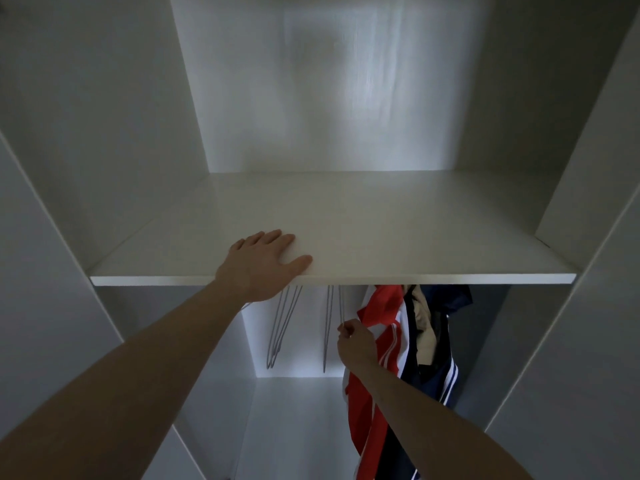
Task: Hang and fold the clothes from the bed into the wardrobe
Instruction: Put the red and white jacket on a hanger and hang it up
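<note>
Dim overall, cool grey cast. Brightest on the back panel (332, 91) above the shelf (381, 237) — a soft, streaky sheen there, fading into murky side walls. Deep shadow low right, behind the hanging clothes (415, 341). Strong wide-angle bending at the edges — straight panels splayed outward. Slightly soft throughout, no harsh glare.

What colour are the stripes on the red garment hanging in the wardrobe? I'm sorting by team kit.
White stripes on the red fabric garment, clearest in the head view.

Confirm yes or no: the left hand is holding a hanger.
No: the left hand lies flat, fingers straight, on the white shelf, while the right hand pinches a wire hanger below.
</note>
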`<action>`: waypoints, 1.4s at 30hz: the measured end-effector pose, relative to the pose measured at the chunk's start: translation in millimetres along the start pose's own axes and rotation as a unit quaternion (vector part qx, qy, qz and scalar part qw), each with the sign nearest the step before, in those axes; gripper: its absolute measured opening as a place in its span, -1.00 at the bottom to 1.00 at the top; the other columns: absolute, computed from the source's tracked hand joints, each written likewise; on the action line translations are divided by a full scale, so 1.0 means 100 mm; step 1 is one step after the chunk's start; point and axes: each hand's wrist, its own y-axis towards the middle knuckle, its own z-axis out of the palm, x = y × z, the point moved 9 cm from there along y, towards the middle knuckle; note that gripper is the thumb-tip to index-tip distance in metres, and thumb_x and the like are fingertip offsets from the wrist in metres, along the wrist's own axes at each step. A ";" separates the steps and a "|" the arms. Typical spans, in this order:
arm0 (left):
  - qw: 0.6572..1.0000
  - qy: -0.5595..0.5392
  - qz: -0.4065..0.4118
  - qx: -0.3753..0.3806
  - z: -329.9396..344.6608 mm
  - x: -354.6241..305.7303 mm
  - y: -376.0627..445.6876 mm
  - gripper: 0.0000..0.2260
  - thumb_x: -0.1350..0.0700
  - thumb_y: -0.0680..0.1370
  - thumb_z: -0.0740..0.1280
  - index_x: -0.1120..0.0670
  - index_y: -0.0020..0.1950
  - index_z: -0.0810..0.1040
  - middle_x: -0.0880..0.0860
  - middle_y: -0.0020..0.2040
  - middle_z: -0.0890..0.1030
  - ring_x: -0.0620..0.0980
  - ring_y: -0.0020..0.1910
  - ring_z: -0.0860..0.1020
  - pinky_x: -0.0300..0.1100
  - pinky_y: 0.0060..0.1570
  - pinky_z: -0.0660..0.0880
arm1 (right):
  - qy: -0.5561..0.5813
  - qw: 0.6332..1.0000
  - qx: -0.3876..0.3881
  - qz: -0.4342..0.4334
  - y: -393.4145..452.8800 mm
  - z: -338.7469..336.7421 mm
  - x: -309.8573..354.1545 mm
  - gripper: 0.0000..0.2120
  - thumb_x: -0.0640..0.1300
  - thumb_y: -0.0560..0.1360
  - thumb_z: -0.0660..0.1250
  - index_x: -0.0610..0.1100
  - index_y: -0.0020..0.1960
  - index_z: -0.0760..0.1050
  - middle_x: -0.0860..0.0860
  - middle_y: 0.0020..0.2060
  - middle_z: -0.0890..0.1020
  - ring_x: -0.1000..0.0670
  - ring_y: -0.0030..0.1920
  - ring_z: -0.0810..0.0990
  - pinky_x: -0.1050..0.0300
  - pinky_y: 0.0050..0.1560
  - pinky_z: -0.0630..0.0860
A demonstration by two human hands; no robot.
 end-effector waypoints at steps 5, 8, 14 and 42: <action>1.000 -0.004 0.001 0.008 -0.04 -0.04 -0.04 -0.12 -0.57 0.40 -0.17 -0.18 0.62 0.16 -0.10 0.65 0.16 0.04 0.62 0.13 0.10 0.58 0.03 | -0.019 1.000 0.004 0.012 -0.33 -0.13 -0.14 -0.81 -0.37 0.57 0.19 -0.19 0.00 0.54 -0.04 -0.18 0.60 0.01 -0.22 0.56 0.31 -0.27 0.51; 1.000 -0.004 0.004 0.012 -0.06 -0.06 -0.06 -0.17 -0.54 0.45 -0.13 -0.16 0.63 0.16 -0.08 0.65 0.16 0.05 0.62 0.13 0.12 0.58 0.04 | -0.036 0.999 -0.004 0.019 -0.58 -0.24 -0.22 -0.82 -0.31 0.60 0.22 -0.11 -0.08 0.52 0.00 -0.22 0.60 0.09 -0.26 0.56 0.39 -0.36 0.48; 1.000 -0.009 0.012 0.013 -0.10 -0.09 -0.10 -0.20 -0.51 0.48 -0.08 -0.13 0.62 0.19 -0.03 0.64 0.20 0.08 0.60 0.17 0.12 0.57 0.08 | -0.043 0.999 -0.015 0.028 -1.18 -0.47 -0.28 -0.81 -0.17 0.66 0.25 -0.05 -0.12 0.52 0.02 -0.25 0.62 0.08 -0.28 0.60 0.26 -0.21 0.53; 0.835 -0.449 0.315 -0.038 -0.01 -1.41 -2.50 -0.88 -0.05 0.48 0.30 -0.19 -0.02 0.59 -0.14 0.00 0.66 -0.18 0.05 0.58 -0.31 0.12 0.45 | -0.166 0.942 -0.267 0.119 -6.30 -2.00 0.07 -0.72 -0.10 0.65 0.24 0.13 -0.18 0.57 0.27 -0.23 0.61 0.22 -0.14 0.51 0.30 -0.24 0.36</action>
